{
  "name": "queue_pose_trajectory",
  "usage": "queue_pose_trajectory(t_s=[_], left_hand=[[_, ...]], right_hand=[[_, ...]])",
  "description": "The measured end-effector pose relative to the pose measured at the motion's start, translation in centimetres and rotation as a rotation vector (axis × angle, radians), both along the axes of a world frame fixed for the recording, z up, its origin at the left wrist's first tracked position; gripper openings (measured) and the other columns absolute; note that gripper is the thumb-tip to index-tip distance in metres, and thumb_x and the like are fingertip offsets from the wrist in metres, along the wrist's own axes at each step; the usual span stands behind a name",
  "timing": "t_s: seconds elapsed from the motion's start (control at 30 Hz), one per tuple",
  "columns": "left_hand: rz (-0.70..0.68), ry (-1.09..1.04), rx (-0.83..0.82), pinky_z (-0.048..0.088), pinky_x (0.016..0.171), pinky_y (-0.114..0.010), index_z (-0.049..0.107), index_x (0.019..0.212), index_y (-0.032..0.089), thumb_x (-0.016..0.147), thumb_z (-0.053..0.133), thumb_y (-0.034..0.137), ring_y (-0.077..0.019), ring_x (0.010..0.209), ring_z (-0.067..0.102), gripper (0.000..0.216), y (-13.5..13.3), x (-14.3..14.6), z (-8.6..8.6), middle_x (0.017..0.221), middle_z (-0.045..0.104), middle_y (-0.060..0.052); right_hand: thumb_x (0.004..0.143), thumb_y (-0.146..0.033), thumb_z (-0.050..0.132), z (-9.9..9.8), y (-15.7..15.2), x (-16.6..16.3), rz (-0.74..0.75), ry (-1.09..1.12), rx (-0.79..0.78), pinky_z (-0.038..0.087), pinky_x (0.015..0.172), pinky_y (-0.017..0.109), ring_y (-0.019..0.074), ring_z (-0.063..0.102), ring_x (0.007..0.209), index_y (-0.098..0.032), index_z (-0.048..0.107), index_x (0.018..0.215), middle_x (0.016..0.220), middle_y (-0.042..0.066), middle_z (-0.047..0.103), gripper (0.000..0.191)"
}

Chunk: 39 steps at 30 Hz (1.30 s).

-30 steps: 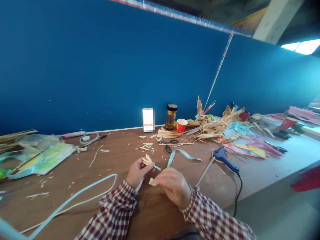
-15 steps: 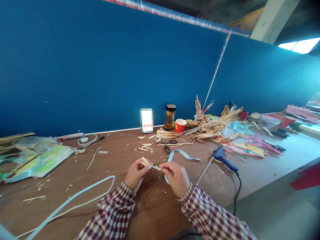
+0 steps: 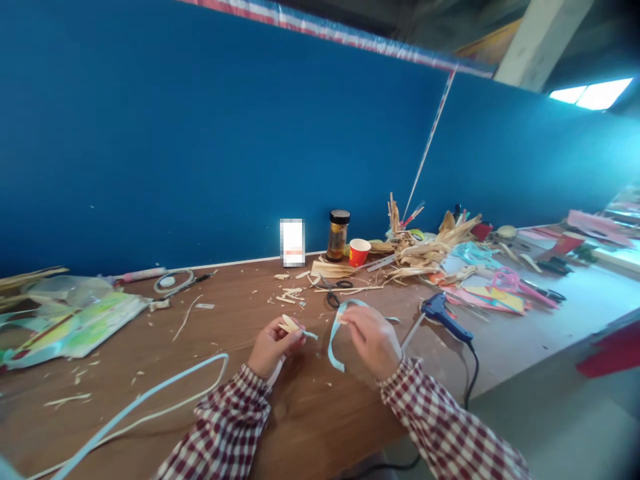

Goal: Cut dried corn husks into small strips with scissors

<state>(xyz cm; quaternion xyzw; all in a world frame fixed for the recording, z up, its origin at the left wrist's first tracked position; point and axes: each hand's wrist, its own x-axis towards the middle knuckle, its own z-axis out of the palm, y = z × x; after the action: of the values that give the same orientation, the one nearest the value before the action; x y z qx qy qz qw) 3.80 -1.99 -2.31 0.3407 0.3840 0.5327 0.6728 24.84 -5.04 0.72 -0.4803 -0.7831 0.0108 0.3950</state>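
My left hand [image 3: 269, 345] is closed around a small pale bundle of husk petals [image 3: 291, 325], held just above the brown table [image 3: 210, 347]. A thin light-blue strand sticks out of the bundle to the right. My right hand [image 3: 371, 340] has its fingers pinched on a light-blue ribbon [image 3: 334, 339], which loops down between the two hands. Both sleeves are red-and-white check.
A blue glue gun [image 3: 441, 313] with a black cord lies right of my right hand. Black scissors [image 3: 334, 291], husk scraps, a dark-lidded jar [image 3: 338, 235] and a red paper cup [image 3: 359, 252] sit further back. A long pale-blue strap [image 3: 150, 393] curls at front left. A heap of husks [image 3: 430, 250] lies at back right.
My right hand has let go of the bundle and moved up and to the right, taking hold of the blue ribbon. My left hand has stayed in place with the husk bundle.
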Motion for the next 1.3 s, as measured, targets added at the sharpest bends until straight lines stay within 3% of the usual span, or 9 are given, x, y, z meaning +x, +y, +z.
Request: queue_pose_trajectory(t_s=[0.1,0.2,0.3,0.53,0.73,0.83,0.97,1.13,1.3], left_hand=[[0.003,0.003,0.003,0.052,0.063,-0.025,0.061,0.076,0.013,0.047,0.080,0.022,-0.0127,0.063,0.062,0.036,-0.1,0.0,0.1,0.071,0.067,-0.002],[0.021,0.004,0.019,0.051,0.063,-0.026,0.061,0.079,0.013,0.047,0.080,0.021,-0.0138,0.065,0.062,0.038,-0.3,0.1,0.2,0.075,0.067,-0.004],[0.003,-0.002,0.052,0.051,0.063,-0.026,0.061,0.081,0.014,0.049,0.079,0.020,-0.0138,0.065,0.062,0.037,-0.5,0.1,0.5,0.076,0.067,-0.004],[-0.201,0.020,0.133,0.049,0.064,-0.025,0.060,0.085,0.017,0.057,0.075,0.016,-0.0126,0.068,0.059,0.032,-0.7,-0.2,0.1,0.078,0.064,-0.002],[-0.268,0.034,0.204,0.049,0.063,-0.026,0.060,0.092,0.018,0.061,0.072,0.016,-0.0128,0.067,0.058,0.033,-0.7,-0.3,-0.4,0.078,0.062,-0.002],[-0.271,0.000,0.174,0.048,0.060,-0.025,0.060,0.096,0.018,0.060,0.073,0.018,-0.0121,0.065,0.057,0.039,-0.7,-0.3,-0.1,0.077,0.061,-0.002],[-0.205,-0.063,0.122,0.048,0.061,-0.024,0.058,0.104,0.019,0.058,0.074,0.019,-0.0112,0.065,0.055,0.048,-0.9,-0.2,0.3,0.076,0.059,-0.001],[-0.171,-0.060,0.134,0.049,0.065,-0.030,0.059,0.103,0.018,0.059,0.074,0.019,-0.0148,0.071,0.057,0.046,-1.0,-0.1,0.2,0.088,0.058,-0.004],[-0.087,-0.052,0.093,0.049,0.070,-0.028,0.052,0.113,0.023,0.059,0.074,0.020,-0.0142,0.077,0.059,0.059,-0.8,0.2,0.6,0.095,0.059,-0.004]], right_hand=[[0.078,-0.008,0.041,0.3,0.8,1.2,-0.169,-0.120,-0.063,0.041,0.091,0.039,0.0218,0.050,0.106,-0.017,0.058,0.107,0.122,0.011,0.051,0.035],[0.082,-0.014,0.040,0.6,0.6,0.8,-0.210,-0.054,-0.100,0.043,0.086,0.036,0.0204,0.054,0.097,-0.018,0.059,0.103,0.109,0.010,0.057,0.028],[0.085,-0.020,0.041,0.9,0.1,-0.5,-0.103,0.113,-0.186,0.045,0.073,0.029,0.0164,0.057,0.080,-0.018,0.060,0.092,0.090,0.007,0.061,0.021],[0.085,-0.033,0.044,0.3,0.2,-2.7,0.208,0.380,-0.661,0.042,0.051,0.022,0.0116,0.055,0.057,-0.018,0.064,0.082,0.069,0.002,0.064,0.025],[0.075,-0.028,0.058,-0.7,0.2,-3.5,0.358,0.580,-0.943,0.044,0.053,0.020,0.0077,0.053,0.054,-0.016,0.059,0.082,0.069,0.000,0.064,0.014],[0.075,-0.033,0.058,-0.7,0.4,-3.6,0.347,0.591,-1.008,0.044,0.052,0.019,0.0073,0.053,0.054,-0.016,0.058,0.083,0.066,0.000,0.061,0.020],[0.080,-0.044,0.050,-0.1,1.0,-3.7,0.273,0.682,-0.956,0.044,0.049,0.018,0.0091,0.056,0.063,-0.017,0.057,0.085,0.079,0.002,0.060,0.028],[0.071,-0.037,0.063,-0.5,1.7,-4.7,0.352,0.669,-0.995,0.042,0.047,0.018,0.0076,0.052,0.051,-0.015,0.055,0.075,0.059,-0.002,0.058,0.024],[0.059,-0.029,0.075,-1.6,2.4,-5.4,0.412,1.039,-1.116,0.037,0.042,0.014,0.0044,0.049,0.047,-0.014,0.057,0.084,0.062,-0.003,0.059,0.034]])
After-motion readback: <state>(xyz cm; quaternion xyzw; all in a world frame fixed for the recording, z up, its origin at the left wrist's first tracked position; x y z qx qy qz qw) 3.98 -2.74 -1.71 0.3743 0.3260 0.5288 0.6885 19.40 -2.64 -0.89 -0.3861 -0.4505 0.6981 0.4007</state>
